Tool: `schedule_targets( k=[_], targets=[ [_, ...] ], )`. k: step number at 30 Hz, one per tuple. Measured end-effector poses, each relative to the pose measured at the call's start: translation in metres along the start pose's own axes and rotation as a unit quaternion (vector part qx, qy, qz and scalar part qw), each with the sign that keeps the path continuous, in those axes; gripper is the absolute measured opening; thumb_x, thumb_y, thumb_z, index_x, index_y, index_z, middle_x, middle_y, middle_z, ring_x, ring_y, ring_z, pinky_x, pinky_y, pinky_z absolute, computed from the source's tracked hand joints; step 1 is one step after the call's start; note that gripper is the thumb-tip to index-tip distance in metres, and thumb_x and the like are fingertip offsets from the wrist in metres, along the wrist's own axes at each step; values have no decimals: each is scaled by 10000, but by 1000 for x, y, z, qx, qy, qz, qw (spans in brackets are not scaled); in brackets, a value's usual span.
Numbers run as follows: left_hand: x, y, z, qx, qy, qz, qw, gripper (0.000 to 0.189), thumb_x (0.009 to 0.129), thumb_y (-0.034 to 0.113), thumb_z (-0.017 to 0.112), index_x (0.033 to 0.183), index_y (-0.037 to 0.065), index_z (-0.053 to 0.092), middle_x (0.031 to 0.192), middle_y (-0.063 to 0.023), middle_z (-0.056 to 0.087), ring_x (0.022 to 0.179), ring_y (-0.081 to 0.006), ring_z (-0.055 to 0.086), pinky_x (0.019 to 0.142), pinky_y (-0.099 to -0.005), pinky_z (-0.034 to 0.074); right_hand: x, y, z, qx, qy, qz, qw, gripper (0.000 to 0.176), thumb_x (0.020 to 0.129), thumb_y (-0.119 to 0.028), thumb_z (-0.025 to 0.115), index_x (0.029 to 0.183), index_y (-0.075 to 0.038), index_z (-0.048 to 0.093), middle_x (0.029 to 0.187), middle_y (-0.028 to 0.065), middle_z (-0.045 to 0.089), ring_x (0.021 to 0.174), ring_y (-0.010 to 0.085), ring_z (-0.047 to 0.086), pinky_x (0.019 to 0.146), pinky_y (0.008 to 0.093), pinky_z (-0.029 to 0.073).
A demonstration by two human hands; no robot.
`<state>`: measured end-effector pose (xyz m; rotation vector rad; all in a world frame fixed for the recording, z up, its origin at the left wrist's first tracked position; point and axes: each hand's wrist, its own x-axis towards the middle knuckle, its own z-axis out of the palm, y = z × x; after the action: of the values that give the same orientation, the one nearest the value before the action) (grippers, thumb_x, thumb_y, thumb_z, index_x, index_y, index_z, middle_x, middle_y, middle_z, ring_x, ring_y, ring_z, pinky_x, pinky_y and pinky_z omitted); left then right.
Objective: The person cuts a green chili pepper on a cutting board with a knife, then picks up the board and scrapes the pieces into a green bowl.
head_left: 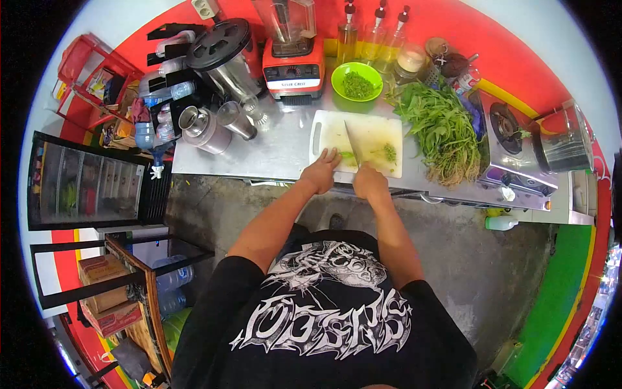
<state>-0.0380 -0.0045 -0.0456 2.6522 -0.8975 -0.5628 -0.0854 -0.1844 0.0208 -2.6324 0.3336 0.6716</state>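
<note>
A white cutting board [372,123] lies at the counter's front edge. My right hand [370,181] is closed round the handle of a knife [351,141], whose blade points away over the board. At the board's left front, my left hand [322,170] rests with its fingertips by a small piece of green vegetable [346,155] left of the blade. Chopped greens [390,152] form a small pile right of the knife. Behind the board stands a green bowl [337,79] with chopped greens inside. A big bunch of leafy greens [437,123] with roots lies right of the board.
On the metal counter [272,155] stand a red blender [293,68], a steel container [227,71], metal cups [237,120] and oil bottles [347,42]. A gas stove [508,152] with a pot [562,146] is at the right.
</note>
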Motion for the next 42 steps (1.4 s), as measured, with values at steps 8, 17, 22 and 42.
schedule_targets(
  k=[8,17,22,42],
  targets=[
    [-1,1,-4,10,-23,-1,1000,807,863,109,645,1582,44,283,1661,-208,193,1527,-422,184,1226,-432,305,17,11,26,-1,28,-8,1000,414,866,-106,594,1232,78,535,1127,297,687,1066,435,678,914,495,542],
    [2,-1,-1,7,-22,-6,1000,805,853,98,632,1582,56,292,1670,-188,181,1536,-392,180,1238,-413,285,13,4,41,-17,53,-12,998,347,915,-126,563,1212,54,561,1105,255,715,1043,382,708,895,463,556],
    [-2,7,-10,-2,-34,-23,999,819,847,99,617,1591,67,277,1678,-171,170,1545,-372,164,1247,-400,266,3,-3,9,-28,28,-37,999,357,928,-131,544,1228,64,541,1098,267,711,1026,397,709,896,473,555],
    [-2,5,-1,-1,-18,-30,999,810,850,115,626,1589,92,295,1682,-136,174,1546,-345,176,1223,-407,326,10,6,32,22,56,-28,998,346,901,-103,536,1211,52,538,1142,295,684,1083,439,670,940,498,522]
  ],
)
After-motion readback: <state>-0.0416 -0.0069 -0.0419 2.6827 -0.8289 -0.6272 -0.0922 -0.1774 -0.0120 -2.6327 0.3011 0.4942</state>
